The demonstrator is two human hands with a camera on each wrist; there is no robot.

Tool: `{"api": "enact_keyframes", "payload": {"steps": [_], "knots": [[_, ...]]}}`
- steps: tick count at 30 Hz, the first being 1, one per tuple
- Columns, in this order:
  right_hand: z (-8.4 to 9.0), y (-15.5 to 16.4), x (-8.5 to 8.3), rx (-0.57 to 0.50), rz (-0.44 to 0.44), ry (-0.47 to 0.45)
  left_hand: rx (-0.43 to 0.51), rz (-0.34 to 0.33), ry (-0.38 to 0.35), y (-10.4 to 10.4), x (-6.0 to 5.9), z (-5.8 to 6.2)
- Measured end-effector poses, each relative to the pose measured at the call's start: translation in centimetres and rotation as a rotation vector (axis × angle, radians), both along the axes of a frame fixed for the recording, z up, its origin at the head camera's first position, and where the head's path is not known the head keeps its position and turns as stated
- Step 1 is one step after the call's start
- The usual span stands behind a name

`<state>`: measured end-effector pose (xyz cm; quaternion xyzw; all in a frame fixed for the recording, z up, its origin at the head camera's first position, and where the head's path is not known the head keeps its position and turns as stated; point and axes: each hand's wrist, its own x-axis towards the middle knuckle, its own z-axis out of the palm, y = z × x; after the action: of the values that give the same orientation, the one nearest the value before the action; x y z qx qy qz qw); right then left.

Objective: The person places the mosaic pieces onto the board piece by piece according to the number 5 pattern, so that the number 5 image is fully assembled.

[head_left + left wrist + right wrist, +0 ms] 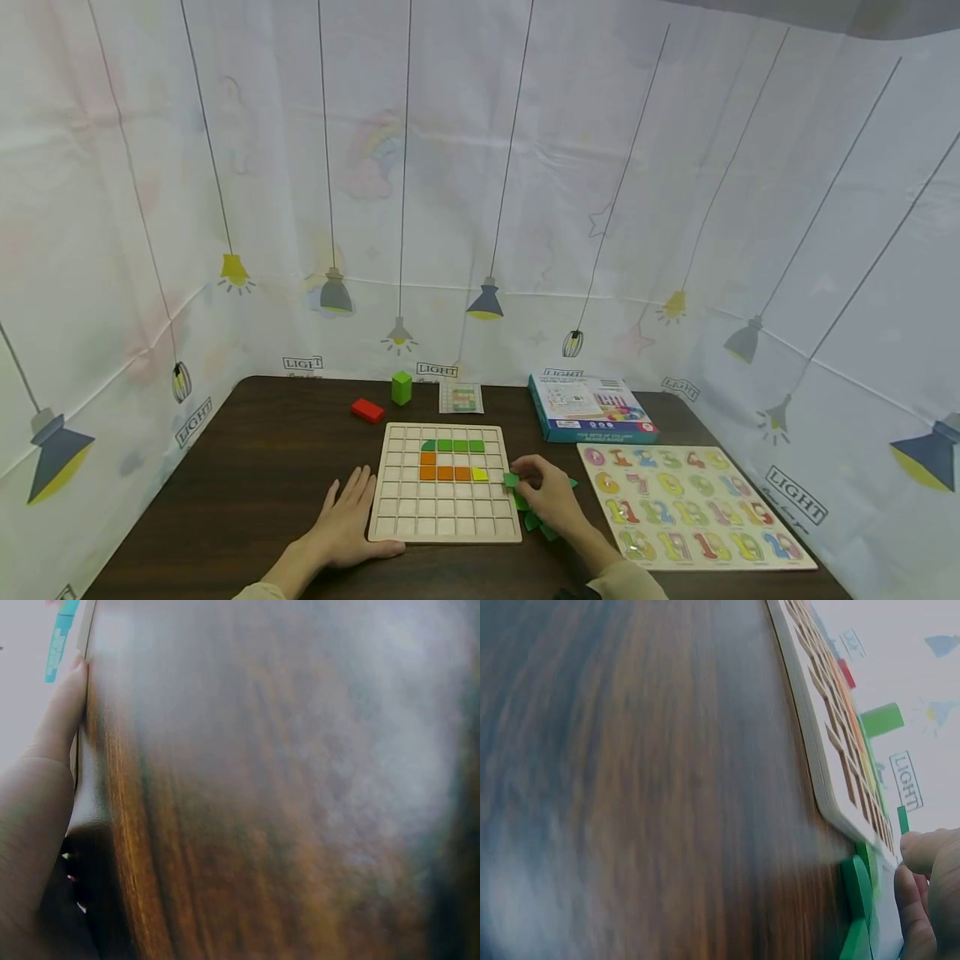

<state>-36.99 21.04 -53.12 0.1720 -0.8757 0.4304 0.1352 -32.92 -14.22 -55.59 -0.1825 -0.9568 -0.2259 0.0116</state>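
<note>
A wooden grid board [444, 517] lies in the middle of the dark table, with green, orange and yellow tiles set in its upper rows. My left hand [348, 521] rests flat on the table, fingers straight, against the board's left edge; the left wrist view shows that hand [45, 787] beside the wood. At the board's right edge my right hand [543, 493] pinches a small green piece [512, 479]. Loose green pieces [534, 522] lie under and beside that hand. In the right wrist view the fingers [922, 855] are close to the board's rim [817, 750] and a flat green piece [859, 889].
A red block [367, 409], an upright green block [401, 387] and a pattern card [461, 397] lie behind the board. A blue box [592, 408] sits at the back right. A number puzzle board [690, 517] fills the right side. Curtain walls enclose the table.
</note>
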Motion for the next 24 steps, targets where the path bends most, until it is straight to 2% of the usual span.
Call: {"api": "enact_keyframes", "payload": {"steps": [6,13,24], "knots": [[0.1,-1.3,0.3,-0.008,0.047,0.004,0.006,0.000,-0.017,0.0,0.4,0.6],[-0.2,-2.6,0.3,0.006,0.082,0.017,-0.013,0.000,0.005,0.0,-0.2,-0.2],[-0.4,-4.2,0.3,-0.002,0.106,0.016,0.017,-0.017,-0.030,0.1,0.5,1.0]]}}
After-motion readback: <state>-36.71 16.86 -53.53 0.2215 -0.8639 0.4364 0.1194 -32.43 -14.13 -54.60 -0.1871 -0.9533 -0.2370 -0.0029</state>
